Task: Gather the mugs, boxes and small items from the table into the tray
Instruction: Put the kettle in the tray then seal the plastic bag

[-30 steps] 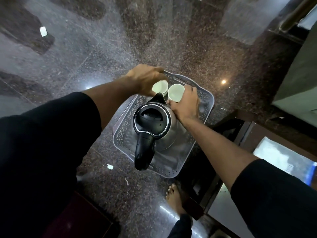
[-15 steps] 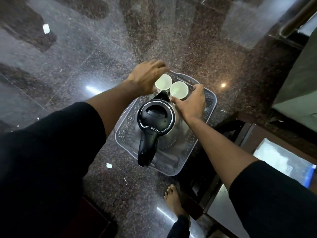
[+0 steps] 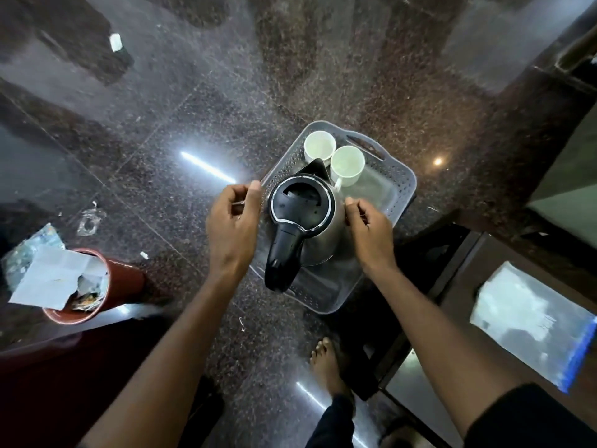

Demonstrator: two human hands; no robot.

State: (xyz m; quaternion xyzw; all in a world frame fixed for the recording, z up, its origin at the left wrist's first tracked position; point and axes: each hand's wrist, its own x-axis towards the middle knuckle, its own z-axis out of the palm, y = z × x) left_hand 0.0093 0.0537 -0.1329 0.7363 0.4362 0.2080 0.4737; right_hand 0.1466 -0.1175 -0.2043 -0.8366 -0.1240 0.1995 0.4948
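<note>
Mugs (image 3: pixel 347 163) set in tray (image 3: pixel 400 185) by kettle (image 3: pixel 302 205); left hand (image 3: pixel 233 221), right hand (image 3: pixel 371 229) loosely curled, empty (boxes next?).

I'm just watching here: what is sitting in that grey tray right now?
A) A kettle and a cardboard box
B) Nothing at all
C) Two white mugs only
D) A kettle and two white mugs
D: the grey tray holds a steel kettle with a black lid and, beyond its spout, two white mugs standing side by side.
</note>
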